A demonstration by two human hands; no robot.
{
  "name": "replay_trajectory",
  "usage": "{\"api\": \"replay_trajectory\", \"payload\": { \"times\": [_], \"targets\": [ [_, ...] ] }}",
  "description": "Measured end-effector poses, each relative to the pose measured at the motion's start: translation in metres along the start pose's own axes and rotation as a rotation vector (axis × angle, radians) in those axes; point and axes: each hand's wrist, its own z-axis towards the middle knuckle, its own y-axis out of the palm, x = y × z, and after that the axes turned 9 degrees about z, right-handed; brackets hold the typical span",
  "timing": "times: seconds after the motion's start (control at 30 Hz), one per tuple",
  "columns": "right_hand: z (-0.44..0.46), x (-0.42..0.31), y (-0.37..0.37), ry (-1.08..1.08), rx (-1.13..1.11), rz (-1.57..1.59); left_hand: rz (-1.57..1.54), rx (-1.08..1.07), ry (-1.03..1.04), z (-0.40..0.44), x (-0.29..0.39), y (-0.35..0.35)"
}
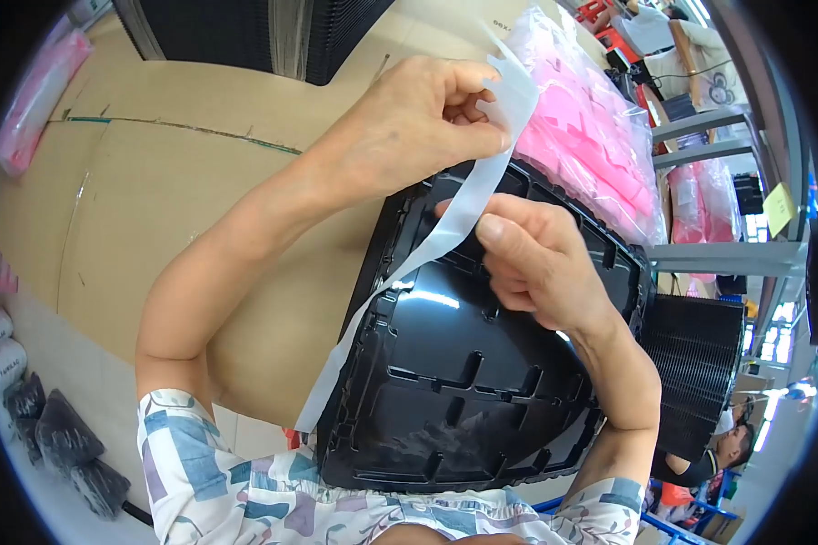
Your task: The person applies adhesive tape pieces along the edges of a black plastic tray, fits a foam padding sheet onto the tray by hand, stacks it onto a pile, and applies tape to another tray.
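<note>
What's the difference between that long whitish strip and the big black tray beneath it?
The long, translucent white strip is narrow, while the large black plastic tray is broad. The strip looks limp, twisting as it hangs from the person's left hand; the tray looks stiff. The strip is pale and plain, the tray glossy with moulded ridges and slots. Both are in front of the person.

The desk (pixel 245 182) has a tan, board-like top, with a thin, ragged dark seam (pixel 186 129) running across its left part. A glossy black moulded tray (pixel 463 336) lies on the near side, and a tall block of stacked black pieces (pixel 245 27) stands at the far edge of the view. Beside the tray, on the right, rest pink pieces in clear plastic (pixel 582 136).
</note>
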Motion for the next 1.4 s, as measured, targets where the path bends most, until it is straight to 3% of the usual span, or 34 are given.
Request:
{"api": "replay_trajectory", "payload": {
  "times": [0.07, 0.3, 0.37, 0.4, 0.47, 0.5, 0.57, 0.87, 0.93, 1.1, 1.2, 1.27, 1.4],
  "targets": [
    [0.001, 0.003, 0.004, -0.003, -0.036, 0.153, -0.031, 0.053, 0.066, 0.008, -0.006, 0.006],
    [-0.008, -0.001, -0.006, 0.118, 0.044, 0.041, 0.204, 0.005, 0.012, 0.011, -0.024, 0.013],
    [-0.003, -0.003, -0.005, 0.074, 0.177, -0.415, 0.295, 0.001, 0.042, 0.01, -0.027, 0.013],
    [-0.001, -0.002, -0.007, 0.075, 0.178, -0.411, 0.423, 0.038, 0.073, 0.01, -0.024, 0.013],
    [0.003, 0.0, -0.009, -0.186, 0.14, -0.872, 0.548, 0.073, 0.104, 0.011, -0.025, 0.013],
    [-0.001, -0.008, 0.001, -0.144, 0.181, -0.988, 0.653, 0.086, 0.176, 0.011, -0.028, 0.011],
    [-0.001, -0.005, -0.004, -0.254, 0.202, -1.063, 0.758, 0.097, 0.244, 0.011, -0.031, 0.011],
    [0.001, 0.013, -0.016, -0.732, 0.225, -1.433, 0.484, 0.092, 0.071, 0.012, -0.023, 0.015],
    [0.004, 0.015, -0.016, -0.734, 0.239, -1.449, 0.66, 0.068, 0.074, 0.012, -0.02, 0.012],
    [0.009, 0.016, -0.02, -0.774, 0.26, -1.576, 0.701, 0.118, 0.093, 0.009, -0.019, 0.015],
    [0.007, 0.014, -0.02, -0.746, 0.182, -1.754, 0.786, 0.113, 0.164, 0.01, -0.028, 0.016],
    [0.004, 0.012, -0.018, -0.589, 0.124, -1.829, 0.779, 0.085, 0.206, 0.012, -0.03, 0.016],
    [0.0, 0.01, -0.02, -0.585, 0.037, -1.789, 0.848, 0.026, 0.208, 0.01, -0.024, 0.011]
  ]
}}
